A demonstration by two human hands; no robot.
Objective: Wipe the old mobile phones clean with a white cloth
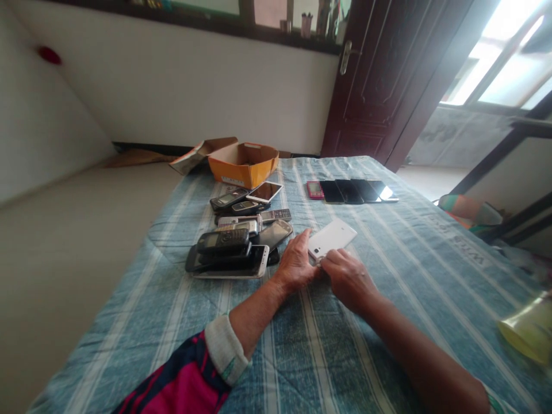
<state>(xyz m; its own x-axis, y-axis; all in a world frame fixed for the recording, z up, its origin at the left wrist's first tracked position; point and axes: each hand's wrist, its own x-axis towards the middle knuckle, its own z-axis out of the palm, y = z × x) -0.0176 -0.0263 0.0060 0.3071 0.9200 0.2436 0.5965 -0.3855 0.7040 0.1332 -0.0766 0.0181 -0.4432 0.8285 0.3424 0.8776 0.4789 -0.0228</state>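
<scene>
A white smartphone (pixel 334 234) is held at a slant above the striped cloth, its back with the camera facing up. My left hand (pixel 298 264) grips it by the near left end, thumb and fingers around the edge. At the near corner, the fingers of my right hand (pixel 348 277) are pinched together against the phone; a small whitish bit shows between the hands, too small to make out. Left of my hands lies a pile of old mobile phones, with a black keypad phone (pixel 223 240) on top and a white-edged smartphone (pixel 241 264) beneath.
An open orange cardboard box (pixel 244 164) stands at the far left, its lid flap folded aside. Several dark smartphones (pixel 351 191) overlap in a row at the far right, beside a pink phone (pixel 315 190). A yellow translucent object (pixel 528 330) sits at the right edge.
</scene>
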